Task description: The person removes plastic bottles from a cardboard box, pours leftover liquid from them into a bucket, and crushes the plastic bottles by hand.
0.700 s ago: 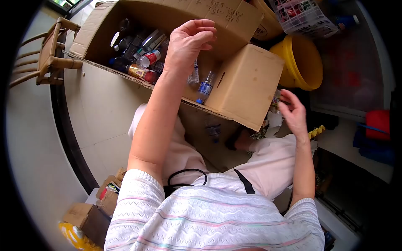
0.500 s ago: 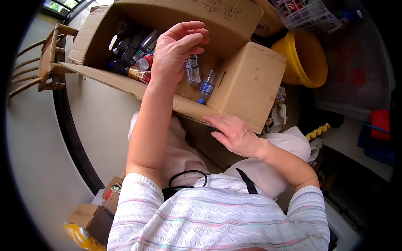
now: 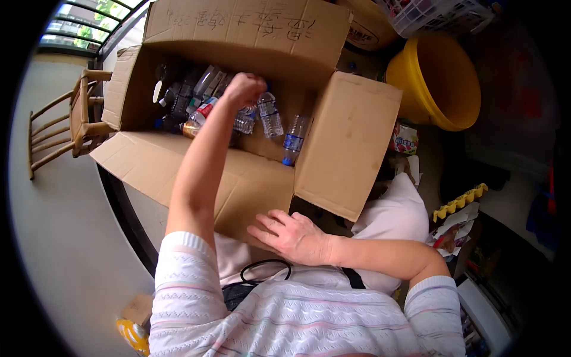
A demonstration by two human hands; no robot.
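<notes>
You have one cardboard box (image 3: 294,68) in front of you, with four flaps (image 3: 348,149) folded out. In its right part you can count two bottles lying apart from the heap: a clear bottle (image 3: 270,116) and a blue-labelled bottle (image 3: 294,143). The rest form a heap of bottles (image 3: 181,98) in the left part, overlapping too much for you to count. Around the box stand one yellow bucket (image 3: 410,77), one chair (image 3: 80,113) and one white basket (image 3: 416,15).

Your left hand (image 3: 245,90) is inside the box, above the right edge of the heap and just beside the top of the clear bottle. Its fingers are curled in and blurred, so you cannot tell whether they grip anything. Your right hand (image 3: 295,238) lies on the near flap (image 3: 259,184), fingers slightly spread and holding nothing, well apart from the bottles.

The clear bottle is thin, ribbed plastic; the blue-labelled bottle is see-through too, its blue cap pointing towards you. The box is brown corrugated board, with handwriting across the far flap (image 3: 247,24). The bucket is smooth and round, the basket an open plastic lattice
</notes>
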